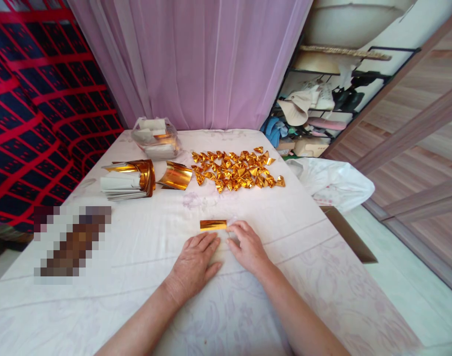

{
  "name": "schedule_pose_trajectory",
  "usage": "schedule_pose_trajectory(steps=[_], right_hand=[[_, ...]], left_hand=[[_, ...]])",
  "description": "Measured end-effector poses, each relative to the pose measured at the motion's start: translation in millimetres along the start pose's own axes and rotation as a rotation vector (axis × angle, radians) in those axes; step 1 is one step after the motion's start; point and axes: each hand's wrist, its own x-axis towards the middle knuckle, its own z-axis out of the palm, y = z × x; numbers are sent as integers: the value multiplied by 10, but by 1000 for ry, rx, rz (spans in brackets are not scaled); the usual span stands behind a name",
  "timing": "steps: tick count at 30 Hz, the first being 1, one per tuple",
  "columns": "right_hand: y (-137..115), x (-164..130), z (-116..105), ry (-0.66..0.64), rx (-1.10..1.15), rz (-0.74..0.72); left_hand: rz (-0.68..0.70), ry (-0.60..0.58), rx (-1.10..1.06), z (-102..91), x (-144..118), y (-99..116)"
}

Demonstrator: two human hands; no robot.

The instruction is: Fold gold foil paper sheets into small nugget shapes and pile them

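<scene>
A narrow folded strip of gold foil paper [213,225] lies flat on the cloth-covered table [151,237], its long side running left to right. My left hand [196,259] rests palm down just below the strip, fingers stretched and thumb out to the side. At the strip's right end is my right hand [250,247], its index fingertip at or touching that edge. The right thumb sits lower, apart from the index finger. Farther back, several folded gold foil pieces [240,170] are spread in a group. Left of them lie loose gold foil sheets [177,176].
A stack of gold-and-white paper sheets [127,180] stands at the left, with a clear plastic bag [157,138] of more paper behind. A blurred patch [73,244] covers something at the left edge. Beyond are a purple curtain [196,64], loaded shelves [322,99] and a white bag [337,183].
</scene>
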Motion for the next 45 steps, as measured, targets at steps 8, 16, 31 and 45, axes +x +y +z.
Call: schedule_pose_trajectory(steps=[8, 16, 31, 45], right_hand=[[-16, 67, -20, -19, 1, 15], [-191, 58, 79, 69, -245, 102], [-187, 58, 88, 54, -323, 76], [-192, 46, 36, 75, -249, 74]], left_hand=[[23, 18, 61, -2, 5, 12], [20, -15, 73, -58, 28, 33], [132, 19, 131, -24, -90, -210], [84, 37, 159, -112, -270, -361]])
